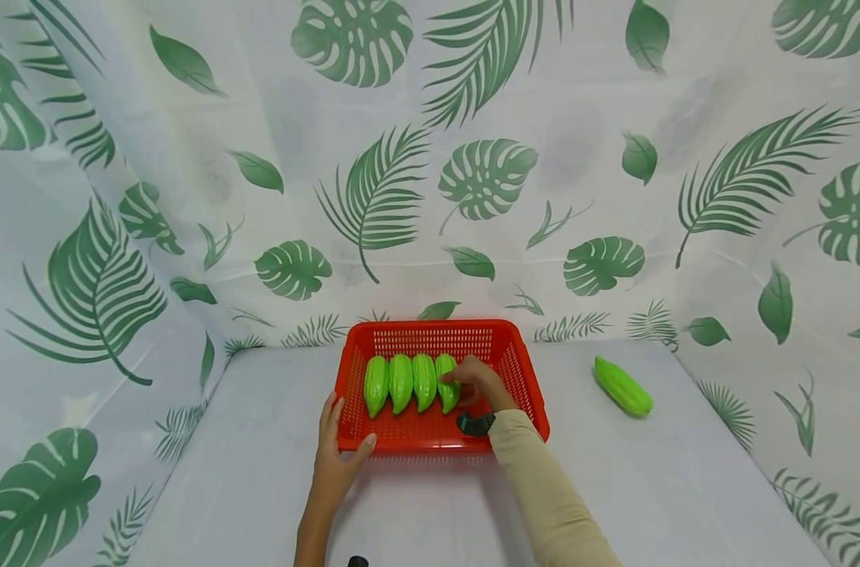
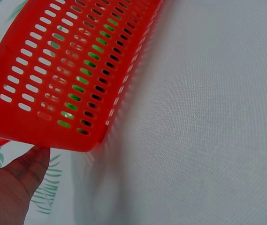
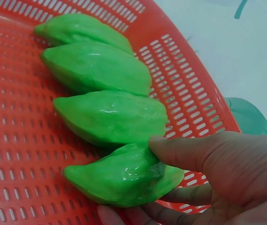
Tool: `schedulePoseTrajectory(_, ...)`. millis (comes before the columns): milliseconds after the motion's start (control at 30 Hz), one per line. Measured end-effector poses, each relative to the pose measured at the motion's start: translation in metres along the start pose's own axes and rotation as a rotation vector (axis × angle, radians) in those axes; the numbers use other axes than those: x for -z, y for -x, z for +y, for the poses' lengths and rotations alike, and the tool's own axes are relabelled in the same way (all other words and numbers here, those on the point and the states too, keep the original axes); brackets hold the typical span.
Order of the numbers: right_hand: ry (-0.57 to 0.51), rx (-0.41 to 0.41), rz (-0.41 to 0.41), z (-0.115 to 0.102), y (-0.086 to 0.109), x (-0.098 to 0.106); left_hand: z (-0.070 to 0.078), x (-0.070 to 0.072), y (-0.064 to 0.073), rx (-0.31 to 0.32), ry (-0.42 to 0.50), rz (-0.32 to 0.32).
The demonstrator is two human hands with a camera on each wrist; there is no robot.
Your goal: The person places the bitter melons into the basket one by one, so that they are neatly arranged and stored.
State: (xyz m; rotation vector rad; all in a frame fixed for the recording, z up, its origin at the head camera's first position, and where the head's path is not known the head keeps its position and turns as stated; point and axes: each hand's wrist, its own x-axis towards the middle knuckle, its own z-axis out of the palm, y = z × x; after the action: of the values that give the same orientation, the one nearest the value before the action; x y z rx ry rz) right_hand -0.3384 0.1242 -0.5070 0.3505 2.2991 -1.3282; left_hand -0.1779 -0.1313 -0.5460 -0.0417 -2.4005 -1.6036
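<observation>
A red plastic basket with slotted walls stands on the table. Inside it, several glossy green bitter melons lie side by side in a row, pointed ends toward the front. My right hand reaches in and grips the rightmost bitter melon, thumb on top and fingers curled beneath its side. That melon rests close beside its neighbour. At the basket's left front corner, my left hand holds the rim, with the thumb on the front edge and the fingers along the left side.
One more bitter melon lies on the white table to the right of the basket. Leaf-printed cloth hangs behind and at both sides. A small black object shows at the bottom edge of the head view.
</observation>
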Motion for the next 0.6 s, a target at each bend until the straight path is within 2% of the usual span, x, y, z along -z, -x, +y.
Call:
schedulePoseTrajectory(233, 0.021, 0.003, 0.01, -0.001, -0.001, 0.0, 0.0, 0.0, -0.001, -0.01, 0.007, -0.002)
schedulePoseTrajectory(600, -0.012, 0.022, 0.039, -0.001, 0.008, 0.002, -0.002, -0.001, 0.0, -0.025, 0.015, 0.003)
